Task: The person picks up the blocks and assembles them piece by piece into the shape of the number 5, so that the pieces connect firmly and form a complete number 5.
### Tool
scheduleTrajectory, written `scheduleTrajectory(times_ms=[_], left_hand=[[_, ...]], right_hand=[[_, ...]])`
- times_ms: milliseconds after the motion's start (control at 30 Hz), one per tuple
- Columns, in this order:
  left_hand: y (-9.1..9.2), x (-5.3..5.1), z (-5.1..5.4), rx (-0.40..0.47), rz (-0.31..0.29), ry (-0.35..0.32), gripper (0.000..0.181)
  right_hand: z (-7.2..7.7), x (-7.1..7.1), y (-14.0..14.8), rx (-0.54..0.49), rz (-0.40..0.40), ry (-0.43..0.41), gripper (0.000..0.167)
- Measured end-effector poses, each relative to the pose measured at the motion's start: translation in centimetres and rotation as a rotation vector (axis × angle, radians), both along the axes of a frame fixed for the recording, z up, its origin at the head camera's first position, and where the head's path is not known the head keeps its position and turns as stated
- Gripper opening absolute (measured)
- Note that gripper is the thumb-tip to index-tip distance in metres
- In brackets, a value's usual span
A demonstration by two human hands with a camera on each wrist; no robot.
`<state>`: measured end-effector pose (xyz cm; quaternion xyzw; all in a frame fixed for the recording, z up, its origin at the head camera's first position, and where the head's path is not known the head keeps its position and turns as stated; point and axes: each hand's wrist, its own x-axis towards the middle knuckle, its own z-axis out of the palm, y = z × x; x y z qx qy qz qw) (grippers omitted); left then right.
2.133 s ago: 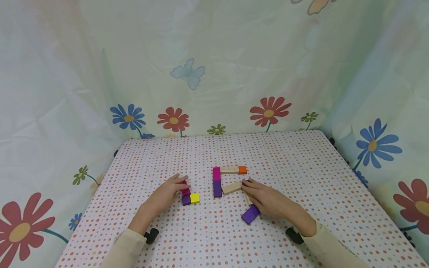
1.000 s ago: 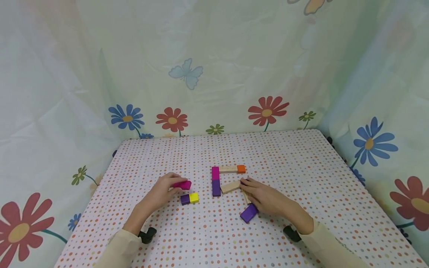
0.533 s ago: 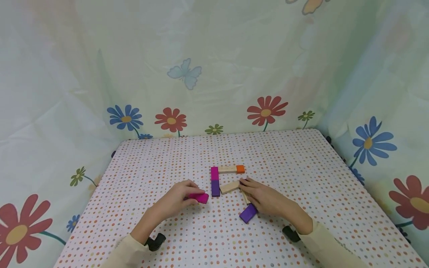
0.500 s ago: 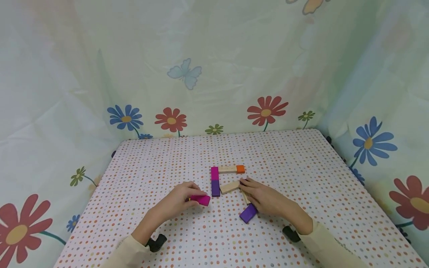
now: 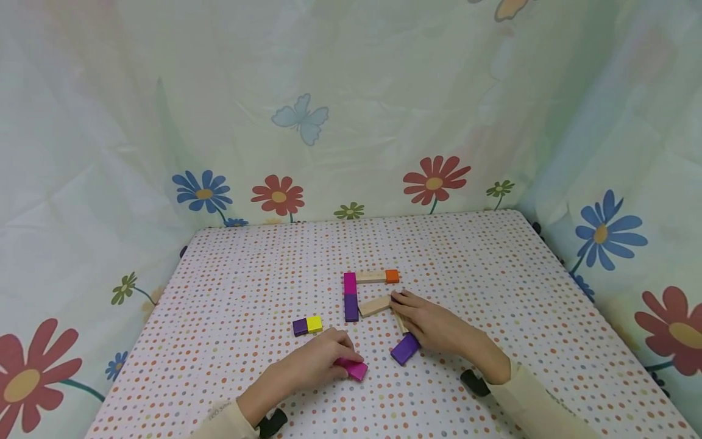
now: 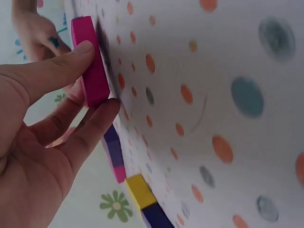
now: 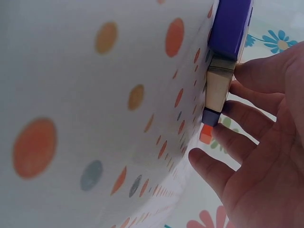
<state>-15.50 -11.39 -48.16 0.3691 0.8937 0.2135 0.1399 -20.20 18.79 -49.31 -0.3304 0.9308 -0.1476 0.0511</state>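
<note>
My left hand [image 5: 318,361] pinches a pink block [image 5: 356,370] between thumb and fingers, low over the near middle of the table. In the left wrist view the thumb lies on this pink block [image 6: 92,71], with fingertips at its other side. My right hand [image 5: 441,324] rests against the right side of a plain wooden block [image 5: 400,321]. Its fingers, loosely bent in the right wrist view, touch the plain block [image 7: 218,88] and a small dark purple block [image 7: 211,117] at its end. A larger purple block [image 5: 405,349] lies at the plain block's near end.
Another plain block [image 5: 375,306] slants left to a purple block [image 5: 351,308] in line with a pink block [image 5: 350,283]. A plain block [image 5: 370,277] and orange block [image 5: 392,276] lie beyond. Left are a dark purple block [image 5: 300,327] and yellow block [image 5: 314,324], touching.
My left hand has taken the pink block from beside the dark purple and yellow blocks, carrying it right and nearer to me. The right hand has stayed in place.
</note>
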Motion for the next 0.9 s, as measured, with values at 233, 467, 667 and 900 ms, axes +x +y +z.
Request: scheduleTrajectory(times_ms=[233,467,667,900], left_hand=[[1.0,0.6,-0.4,-0.012,-0.026,0.063,0.029],[1.2,0.9,-0.8,0.024,-0.016,0.096,0.032],[0.6,0.6,-0.5,0.032,0.017,0.039,0.038],[0.2,0.0,-0.9,0.119,0.001,-0.022,0.034]], right_hand=[[0.1,0.1,0.0,-0.012,0.011,0.009,0.047],[0.1,0.1,0.2,-0.016,0.015,0.014,0.047],[0.1,0.2,0.2,-0.006,0.011,0.008,0.047],[0.1,0.1,0.2,0.008,-0.006,-0.026,0.048]])
